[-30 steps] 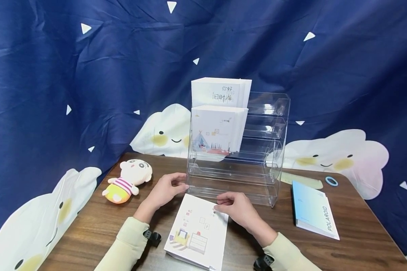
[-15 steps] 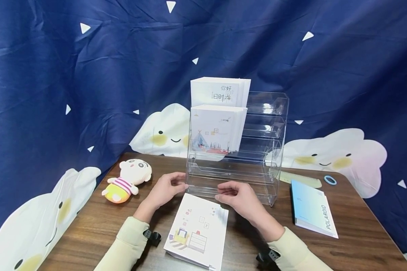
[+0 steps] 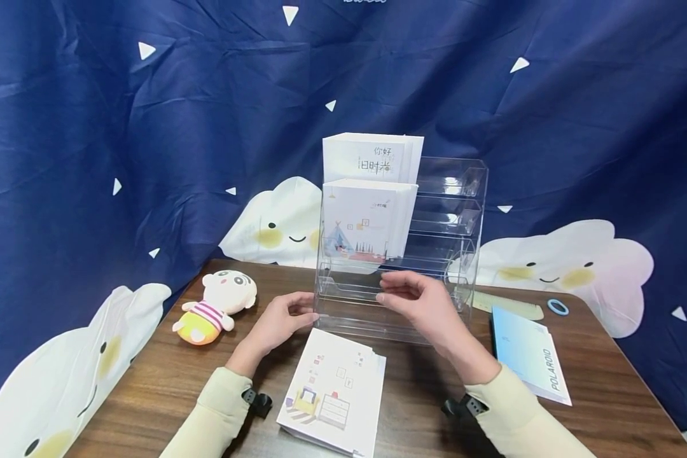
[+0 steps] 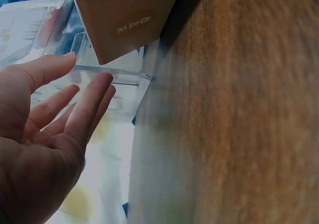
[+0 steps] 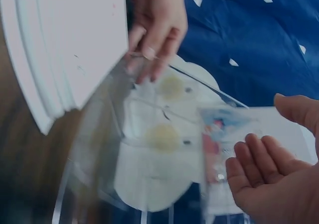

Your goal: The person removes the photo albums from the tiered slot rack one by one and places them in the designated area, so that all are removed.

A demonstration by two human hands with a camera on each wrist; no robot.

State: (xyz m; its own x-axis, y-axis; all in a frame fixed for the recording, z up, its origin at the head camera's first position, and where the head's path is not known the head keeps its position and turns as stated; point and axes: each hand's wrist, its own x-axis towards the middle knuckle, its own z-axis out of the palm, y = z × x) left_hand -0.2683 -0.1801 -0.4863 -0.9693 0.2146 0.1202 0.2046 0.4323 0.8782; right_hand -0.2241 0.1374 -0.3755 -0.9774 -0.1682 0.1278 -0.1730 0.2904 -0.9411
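Note:
A clear acrylic display rack (image 3: 441, 245) stands in the middle of the table. My left hand (image 3: 280, 322) rests at its lower left side, thumb and fingers apart around the front edge, as the left wrist view shows. My right hand (image 3: 420, 305) hovers before the lower tiers with loosely curled fingers, holding nothing. In the rack's left half, white books (image 3: 372, 159) with Chinese lettering sit above white books (image 3: 360, 219) with a tent drawing. A thick white book (image 3: 334, 394) with a drawn bedroom lies in front of the rack, its edges slightly uneven.
To the left lies a plush doll (image 3: 214, 308) in a striped top. On the right are a light-blue POLAROID book (image 3: 529, 356), a pale green comb (image 3: 509, 305) and a blue ring (image 3: 558, 308). A navy curtain (image 3: 206, 114) with clouds hangs behind the wooden table (image 3: 149, 394).
My right hand has left the corner of the bedroom book and risen to the right, in front of the rack's lower tiers. The left hand stays at the rack's side.

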